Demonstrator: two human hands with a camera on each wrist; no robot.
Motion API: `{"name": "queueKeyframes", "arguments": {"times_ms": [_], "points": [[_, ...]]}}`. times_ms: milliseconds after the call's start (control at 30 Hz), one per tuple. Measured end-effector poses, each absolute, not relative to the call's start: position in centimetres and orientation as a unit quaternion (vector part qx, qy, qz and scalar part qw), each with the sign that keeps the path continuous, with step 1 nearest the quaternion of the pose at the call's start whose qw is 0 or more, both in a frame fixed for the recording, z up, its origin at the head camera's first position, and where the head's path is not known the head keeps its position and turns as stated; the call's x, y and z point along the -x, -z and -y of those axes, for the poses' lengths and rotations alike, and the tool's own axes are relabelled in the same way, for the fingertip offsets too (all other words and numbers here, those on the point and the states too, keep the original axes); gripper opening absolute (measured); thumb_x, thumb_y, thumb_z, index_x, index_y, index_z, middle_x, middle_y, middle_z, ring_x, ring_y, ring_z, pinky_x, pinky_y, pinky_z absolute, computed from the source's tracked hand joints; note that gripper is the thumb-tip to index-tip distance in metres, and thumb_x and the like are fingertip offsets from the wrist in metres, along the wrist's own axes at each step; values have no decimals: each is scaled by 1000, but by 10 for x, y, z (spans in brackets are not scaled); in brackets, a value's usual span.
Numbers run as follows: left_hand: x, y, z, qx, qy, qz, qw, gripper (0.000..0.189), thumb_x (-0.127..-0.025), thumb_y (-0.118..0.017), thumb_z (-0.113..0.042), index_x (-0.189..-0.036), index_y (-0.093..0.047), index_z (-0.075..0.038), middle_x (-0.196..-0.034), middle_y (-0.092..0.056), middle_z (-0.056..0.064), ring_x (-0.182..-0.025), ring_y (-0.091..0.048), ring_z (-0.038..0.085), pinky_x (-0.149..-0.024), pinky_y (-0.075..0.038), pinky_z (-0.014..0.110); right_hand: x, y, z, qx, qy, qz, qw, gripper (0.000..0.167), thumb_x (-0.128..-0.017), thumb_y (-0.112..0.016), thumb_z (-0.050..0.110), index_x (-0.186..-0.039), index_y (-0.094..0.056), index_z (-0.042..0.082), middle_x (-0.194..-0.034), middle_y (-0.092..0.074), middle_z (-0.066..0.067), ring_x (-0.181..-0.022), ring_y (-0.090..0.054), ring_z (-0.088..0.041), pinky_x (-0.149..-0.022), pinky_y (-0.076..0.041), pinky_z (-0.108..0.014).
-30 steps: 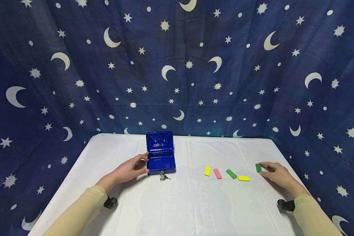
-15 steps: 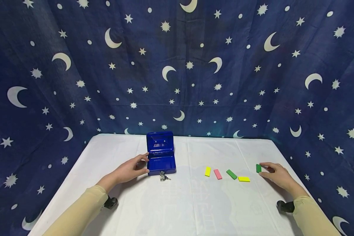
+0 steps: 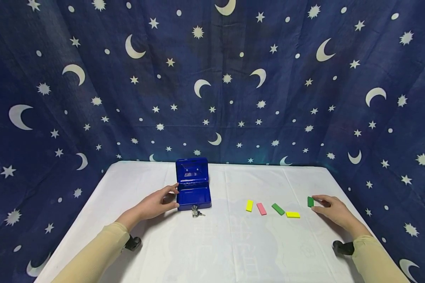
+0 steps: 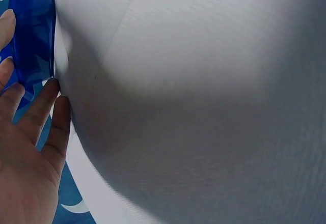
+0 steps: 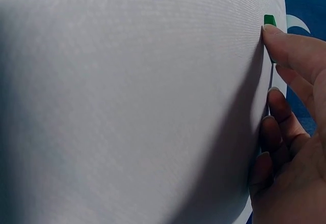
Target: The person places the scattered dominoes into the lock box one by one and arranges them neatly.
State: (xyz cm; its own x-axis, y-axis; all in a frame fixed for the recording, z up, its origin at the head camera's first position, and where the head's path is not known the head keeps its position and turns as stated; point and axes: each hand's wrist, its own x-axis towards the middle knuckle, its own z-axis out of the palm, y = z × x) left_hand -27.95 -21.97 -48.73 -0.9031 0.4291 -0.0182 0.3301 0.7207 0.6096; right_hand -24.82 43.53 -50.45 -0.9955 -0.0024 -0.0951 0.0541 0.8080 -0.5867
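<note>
A blue metal cash box [image 3: 193, 195] stands on the table with its lid raised; a lock with keys [image 3: 197, 212] hangs at its front. My left hand [image 3: 156, 203] rests against the box's left side, thumb near the front corner and the other fingers spread farther back. In the left wrist view the fingertips [image 4: 52, 85] meet the blue wall. Far to the right, my right hand [image 3: 334, 211] pinches a small green block [image 3: 310, 202] between thumb and forefinger. The right wrist view shows this green block [image 5: 269, 20] mostly covered by the thumb.
Between box and right hand lie a yellow block [image 3: 249, 205], a pink block [image 3: 261, 208], another green block [image 3: 278, 208] and a second yellow block [image 3: 292, 215]. The white cloth-covered table [image 3: 216, 251] ends at a dark blue star-and-moon curtain [image 3: 230, 98].
</note>
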Motion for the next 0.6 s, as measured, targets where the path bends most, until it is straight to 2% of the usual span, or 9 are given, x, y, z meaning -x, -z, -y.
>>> {"name": "queueKeyframes", "arguments": {"times_ms": [600], "points": [[280, 488, 220, -193, -310, -927, 85, 46, -95, -68, -50, -132, -56, -27, -163, -30, -13, -145, -40, 25, -110, -38, 56, 250, 508, -439, 9, 319, -947, 39, 71, -93, -73, 41, -142, -50, -6, -141, -46, -36, -127, -45, -54, -102, -39, -67]]}}
